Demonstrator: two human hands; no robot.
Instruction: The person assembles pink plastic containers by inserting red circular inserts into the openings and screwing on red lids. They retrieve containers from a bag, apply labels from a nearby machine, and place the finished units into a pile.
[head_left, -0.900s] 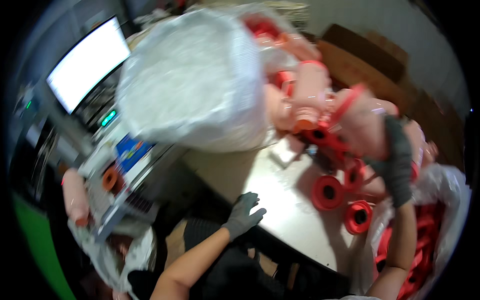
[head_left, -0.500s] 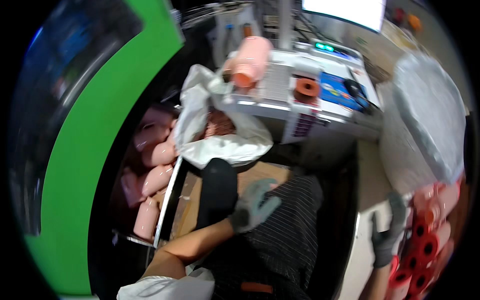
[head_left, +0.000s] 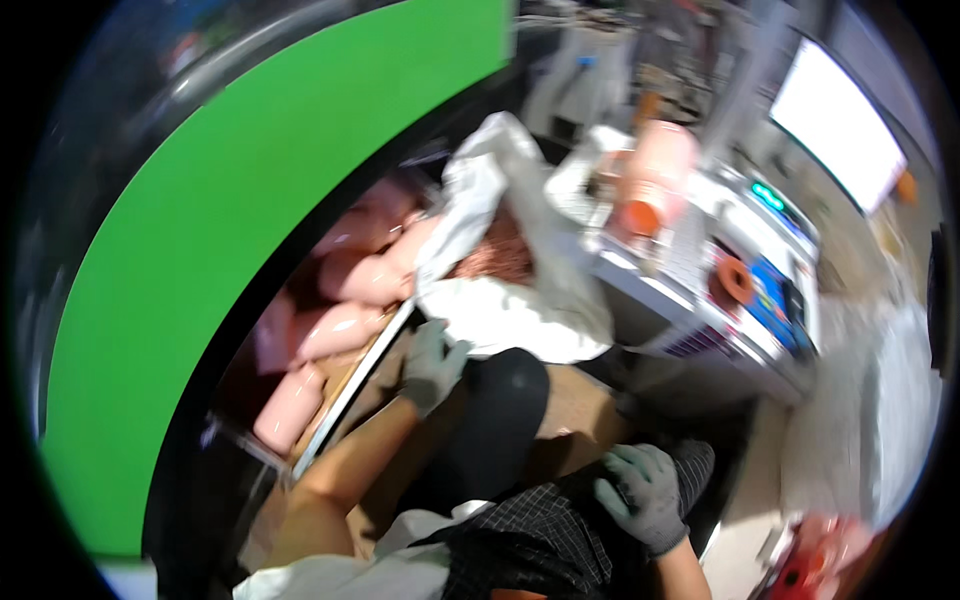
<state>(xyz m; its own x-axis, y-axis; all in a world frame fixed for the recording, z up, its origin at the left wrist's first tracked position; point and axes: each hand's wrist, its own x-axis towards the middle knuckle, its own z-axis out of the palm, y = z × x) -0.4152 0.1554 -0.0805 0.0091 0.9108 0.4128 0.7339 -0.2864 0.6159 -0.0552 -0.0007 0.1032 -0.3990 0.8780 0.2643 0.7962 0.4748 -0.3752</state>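
Observation:
My left hand (head_left: 433, 372), in a grey-green work glove, is at the edge of a bin of glossy pink bottles (head_left: 345, 330). Its thumb and fingers are apart, with nothing visible between them. Just ahead of it stands a white sack (head_left: 540, 320), its mouth spread around a mass of reddish-brown pieces (head_left: 500, 250). Over my dark-clothed lap hovers my right hand (head_left: 648, 497), gloved too. Its fingers are loosely bent with gaps between them, and it appears to hold nothing.
Green machine panel (head_left: 190, 240) curves along the left. A white bench (head_left: 690, 290) ahead carries a large pink bottle (head_left: 662, 170), an orange ring (head_left: 735, 280) and a green-lit display (head_left: 767, 195). At right stand a monitor (head_left: 838, 120), a white bag (head_left: 850, 430) and red-pink bottles (head_left: 825, 560).
The view has swung left, so the bench sits further right. My left hand has moved from my lap to the bin's edge; my right has come from the right-hand bottles to my lap.

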